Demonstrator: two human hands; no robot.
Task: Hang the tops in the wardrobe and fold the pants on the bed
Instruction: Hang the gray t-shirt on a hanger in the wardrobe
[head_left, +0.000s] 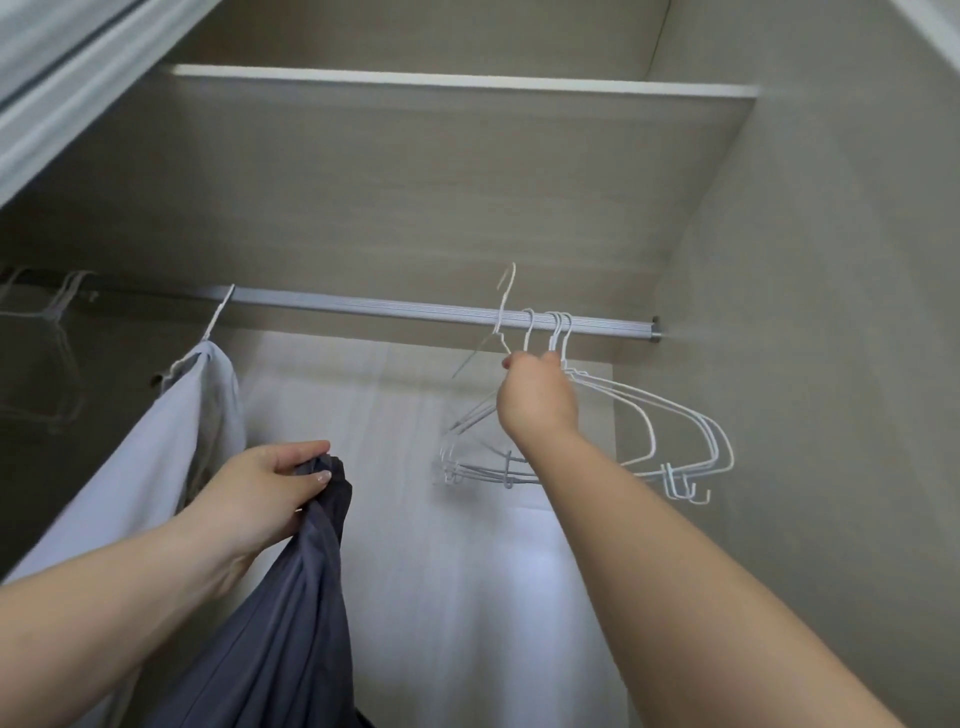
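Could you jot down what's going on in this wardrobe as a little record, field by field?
place: inside a wardrobe, below a shelf
rail: metal rail across the back
left hand: left hand grips a dark grey garment
right hand: right hand grasps one white wire hanger, its hook lifted off the rail
spare hangers: empty white hangers hooked on the rail beside it
already hung: pale top on a hanger at the left

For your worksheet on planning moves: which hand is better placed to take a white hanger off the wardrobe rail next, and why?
The right hand: it is already at the necks of the white hangers under the rail, one hook lifted clear. The left hand grips the dark grey top.
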